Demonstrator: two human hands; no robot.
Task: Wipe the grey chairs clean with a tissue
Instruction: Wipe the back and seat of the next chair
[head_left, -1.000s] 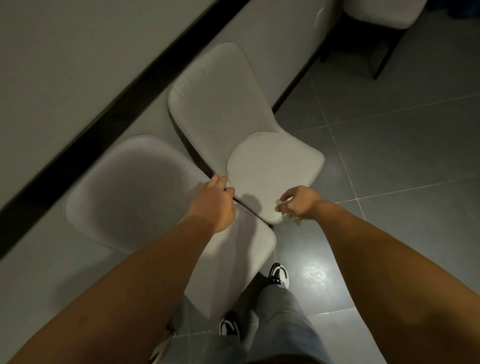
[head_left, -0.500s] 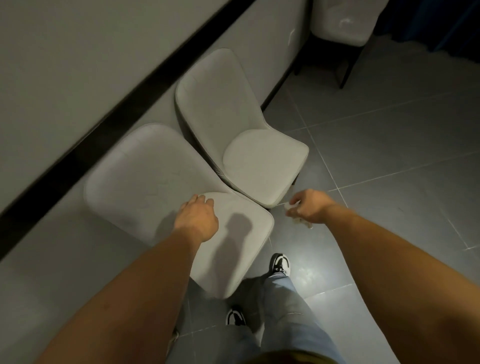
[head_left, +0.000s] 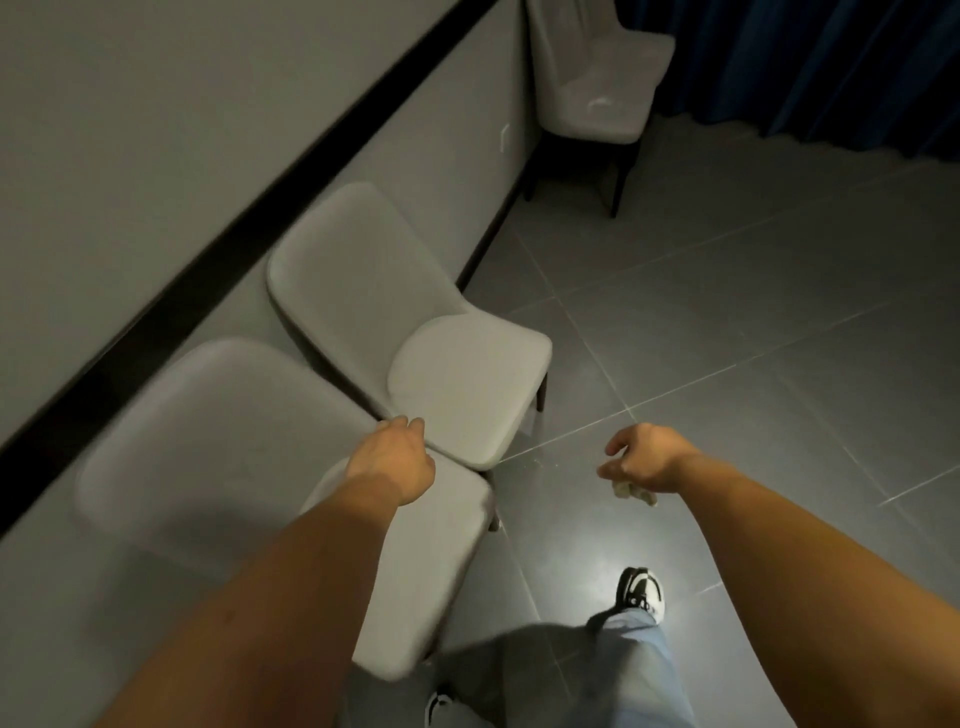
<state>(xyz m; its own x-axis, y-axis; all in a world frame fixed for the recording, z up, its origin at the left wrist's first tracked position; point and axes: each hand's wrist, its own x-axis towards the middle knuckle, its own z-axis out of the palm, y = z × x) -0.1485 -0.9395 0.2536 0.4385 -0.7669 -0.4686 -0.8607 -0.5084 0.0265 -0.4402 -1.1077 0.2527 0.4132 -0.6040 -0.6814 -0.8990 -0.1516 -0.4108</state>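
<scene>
Two grey chairs stand side by side against the wall. The near chair (head_left: 218, 441) is at lower left, the second chair (head_left: 467, 384) just beyond it. My left hand (head_left: 392, 460) rests at the back corner of the near chair's seat, where the two seats meet, fingers curled downward. My right hand (head_left: 641, 460) hovers over the floor to the right of both chairs, closed on a crumpled tissue (head_left: 634, 491) that hangs below the palm.
A third grey chair (head_left: 597, 78) with dark legs stands farther along the wall. A dark blue curtain (head_left: 831, 62) hangs at the far right. Grey floor tiles (head_left: 727, 312) spread to the right. My legs and shoes (head_left: 641, 592) are at the bottom.
My view has pulled back and swung right. My right hand with the tissue moved away from the seat edge and out over the floor. My left hand stays at the near chair's seat.
</scene>
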